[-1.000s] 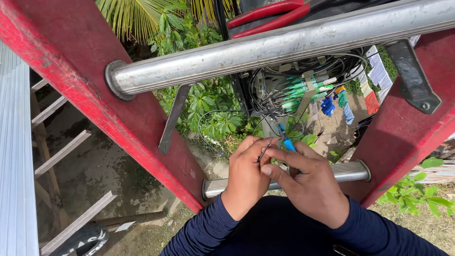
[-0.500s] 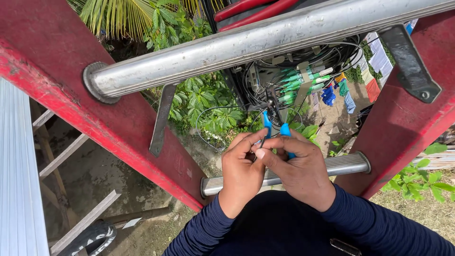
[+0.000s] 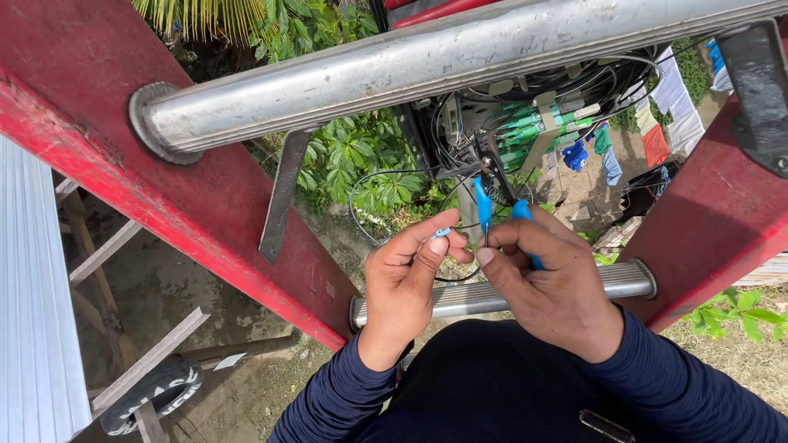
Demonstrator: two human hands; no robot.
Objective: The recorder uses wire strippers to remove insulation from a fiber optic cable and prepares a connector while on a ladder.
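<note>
Pinching a thin cable (image 3: 394,176) end, left hand (image 3: 406,283) stayed closed; right hand (image 3: 558,287) gripped blue pliers (image 3: 492,205) over the rung (image 3: 624,280). Slipping could have dropped either below.

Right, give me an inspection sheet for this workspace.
Surface: red ladder rail, metal rungs.
Job's things: blue-handled pliers; small blue connector.
Clutter: laundry and tyre on the ground below.
Fingers: left hand pinches the connector; right hand grips the pliers.
Cables: thin black cable loops to an open box of green connectors.
Surroundings: leafy plants, corrugated sheet.
</note>
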